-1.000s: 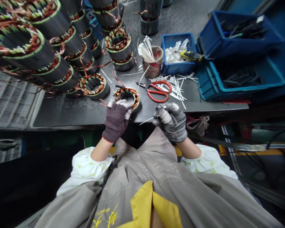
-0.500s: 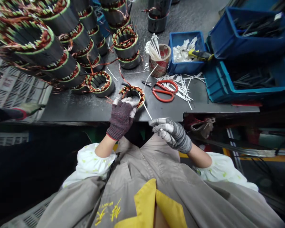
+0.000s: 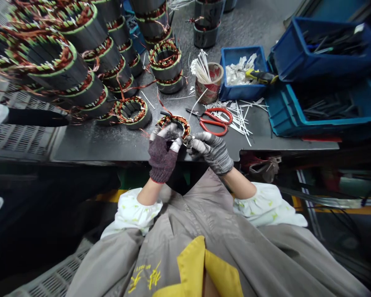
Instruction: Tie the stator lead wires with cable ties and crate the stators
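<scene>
A copper-wound stator point(image 3: 183, 123) lies near the bench's front edge, its near side partly hidden by my fingers. My left hand point(image 3: 163, 156), in a dark purple knit glove with pale fingertips, is closed on the stator's near-left rim. My right hand point(image 3: 214, 152), in a grey knit glove, pinches a white cable tie point(image 3: 197, 102) at the stator's right rim. One end of the tie arches up from the rim; the pinched part is hidden. Red-handled scissors point(image 3: 215, 122) lie just beyond my right hand.
Stacked stators point(image 3: 62, 68) crowd the left, with another stator point(image 3: 132, 112) nearer. A round tub point(image 3: 214, 84) holds white ties; more ties point(image 3: 239, 119) lie loose. Blue bins point(image 3: 324, 123) stand right, a small blue box point(image 3: 244, 93) between. Another person's dark sleeve point(image 3: 37, 117) reaches in left.
My right hand has moved up and left from below the bench edge to the stator's rim, pulling in the tie's lower end. At left, the other person's arm has moved further over the bench.
</scene>
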